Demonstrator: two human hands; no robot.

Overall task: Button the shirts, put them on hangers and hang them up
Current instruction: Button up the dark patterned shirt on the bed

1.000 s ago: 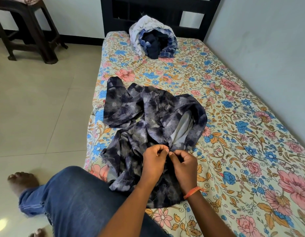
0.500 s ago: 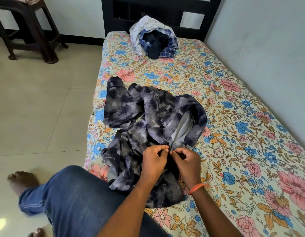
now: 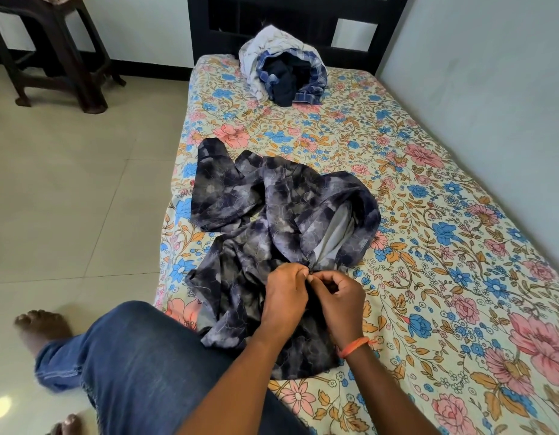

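Here both hands (left hand (image 3: 284, 296), right hand (image 3: 339, 301)) pinch the dark shirt (image 3: 271, 221).

1. A dark patterned shirt (image 3: 271, 221) lies crumpled on the bed (image 3: 444, 246), which has a floral sheet.
2. The left hand (image 3: 284, 296) and the right hand (image 3: 341, 306) meet at the shirt's front edge, their fingers (image 3: 303, 273) pinching the fabric.
3. An orange band (image 3: 353, 346) circles the right wrist.
4. A heap of clothes (image 3: 284, 73) sits by the headboard (image 3: 303, 14).
5. A dark stool (image 3: 52, 48) stands on the tiled floor (image 3: 68, 199).
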